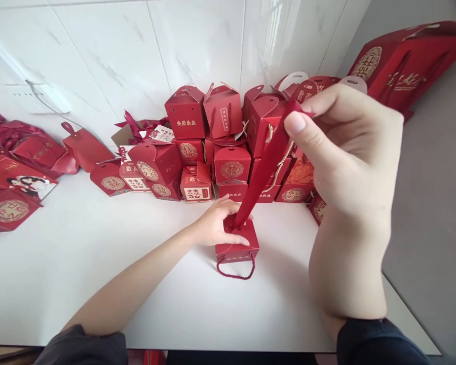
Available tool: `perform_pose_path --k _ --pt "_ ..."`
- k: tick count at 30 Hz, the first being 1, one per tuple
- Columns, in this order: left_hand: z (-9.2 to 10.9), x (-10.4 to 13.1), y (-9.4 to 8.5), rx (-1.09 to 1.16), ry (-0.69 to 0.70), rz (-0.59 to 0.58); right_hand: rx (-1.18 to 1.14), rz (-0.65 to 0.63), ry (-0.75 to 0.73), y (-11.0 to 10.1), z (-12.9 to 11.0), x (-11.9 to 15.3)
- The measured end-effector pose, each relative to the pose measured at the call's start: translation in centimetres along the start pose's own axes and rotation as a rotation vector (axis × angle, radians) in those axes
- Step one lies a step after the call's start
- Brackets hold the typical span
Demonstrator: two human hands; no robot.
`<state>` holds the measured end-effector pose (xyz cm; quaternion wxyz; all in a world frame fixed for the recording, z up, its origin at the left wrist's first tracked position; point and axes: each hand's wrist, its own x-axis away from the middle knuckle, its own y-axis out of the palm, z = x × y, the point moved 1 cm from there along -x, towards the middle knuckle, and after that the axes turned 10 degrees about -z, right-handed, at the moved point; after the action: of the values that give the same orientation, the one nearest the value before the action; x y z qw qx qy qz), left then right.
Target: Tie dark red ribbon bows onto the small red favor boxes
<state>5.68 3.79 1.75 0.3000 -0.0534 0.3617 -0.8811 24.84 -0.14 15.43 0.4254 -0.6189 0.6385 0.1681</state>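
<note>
A small red gift box point(236, 252) with a twisted cord handle point(235, 277) stands on the white table in front of me. My left hand point(220, 223) is closed around its top, thumb along the near side and fingers at the far side. Out of the top rises a dark red ribbon point(260, 172), drawn taut up and to the right. My right hand point(349, 147) is raised high, pinching the ribbon's upper end between thumb and forefinger. Part of the box top is covered by my left hand.
Stacked red gift boxes point(233, 165) line the tiled wall point(197, 45) behind. More red boxes and bags point(9, 208) lie at the left. A large red bag point(410, 66) stands at the upper right. A wall socket point(38, 99) with a cable is at the left.
</note>
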Motion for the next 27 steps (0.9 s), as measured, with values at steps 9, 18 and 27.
perform_pose_path --k 9,18,27 --pt "-2.5 0.3 -0.4 0.261 0.062 -0.066 -0.057 0.137 0.047 1.3 0.4 0.4" --pt "-2.4 0.2 -0.3 0.531 0.095 -0.124 -0.084 0.142 0.004 1.2 0.7 0.0" --pt "-1.1 0.0 -0.5 0.386 0.178 -0.2 -0.038 -0.21 -0.035 1.0 2.0 -0.5"
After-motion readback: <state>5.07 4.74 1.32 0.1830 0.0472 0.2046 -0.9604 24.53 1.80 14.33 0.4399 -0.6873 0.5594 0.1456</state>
